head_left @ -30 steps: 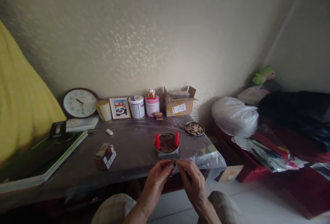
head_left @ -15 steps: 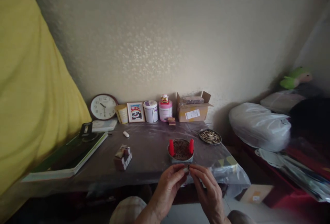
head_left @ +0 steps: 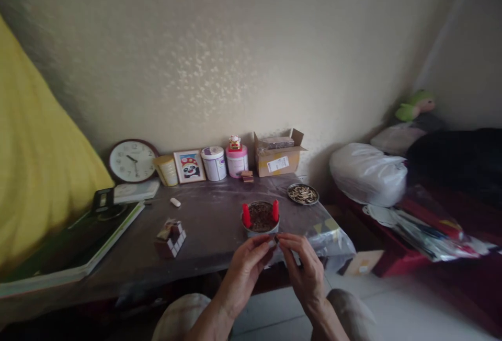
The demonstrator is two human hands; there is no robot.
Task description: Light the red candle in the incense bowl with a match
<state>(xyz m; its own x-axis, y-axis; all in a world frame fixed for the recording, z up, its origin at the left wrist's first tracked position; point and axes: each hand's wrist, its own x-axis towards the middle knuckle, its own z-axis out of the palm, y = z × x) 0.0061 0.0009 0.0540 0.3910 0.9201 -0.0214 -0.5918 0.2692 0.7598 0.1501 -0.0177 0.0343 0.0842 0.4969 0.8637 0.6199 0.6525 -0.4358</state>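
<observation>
Just in front of a round bowl (head_left: 257,234) filled with dark grains, both of my hands meet fingertip to fingertip. My left hand (head_left: 243,266) is closed in a pinch on a small pale piece (head_left: 271,243). The fingers of my right hand (head_left: 303,258) pinch a tiny dark piece (head_left: 276,238) right beside it. Both pieces are too small to name, and fingers partly cover them. Two red candles stand upright in the bowl, a left candle (head_left: 246,216) and a right candle (head_left: 275,211).
A plate of short pale sticks (head_left: 303,194) lies behind right. Left are a small tiled block (head_left: 171,239), a white oval piece (head_left: 175,202) and a large green book (head_left: 78,247). Along the wall stand a clock (head_left: 132,161), a framed panda picture (head_left: 190,167), tins and a carton (head_left: 278,163).
The view has swung a little to the right, so the table's things sit further left. My hands stay together, both still pinching, with little change in their grip.
</observation>
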